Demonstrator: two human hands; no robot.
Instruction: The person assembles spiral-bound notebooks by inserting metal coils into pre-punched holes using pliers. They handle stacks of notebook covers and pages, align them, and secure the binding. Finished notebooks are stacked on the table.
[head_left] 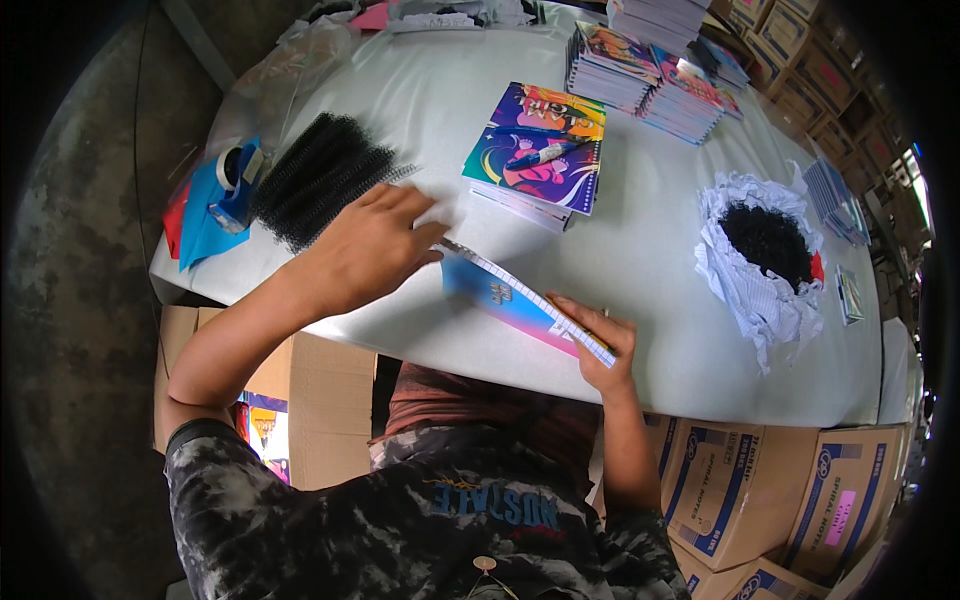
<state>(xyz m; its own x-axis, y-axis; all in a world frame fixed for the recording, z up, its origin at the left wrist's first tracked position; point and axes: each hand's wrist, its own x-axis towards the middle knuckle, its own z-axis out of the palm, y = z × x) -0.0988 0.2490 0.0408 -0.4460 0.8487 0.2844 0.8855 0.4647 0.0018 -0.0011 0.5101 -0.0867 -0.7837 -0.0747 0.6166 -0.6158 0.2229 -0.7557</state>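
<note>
My right hand (607, 343) grips a thin notebook (505, 305) by its near right end. It is tilted on edge over the table, showing a blue-to-pink cover and the white edge of its pages. My left hand (385, 240) is at the notebook's far left end, fingers bent and blurred by motion, so whether they hold anything is unclear. Just beyond that hand lies a bundle of black spiral binding coils (325, 180). A stack of colourful notebooks (540, 185) stands past the held one, with a blue pen (545, 155) on top.
At left, a blue tape dispenser (232, 200) rests near the table's edge. Piled spiral notebooks (650, 85) stand at the back right. Crumpled white paper (720, 255) surrounds black coil scraps (768, 243) at right. Cardboard boxes (735, 490) sit below the table, and an open carton (335, 400) beside my left arm.
</note>
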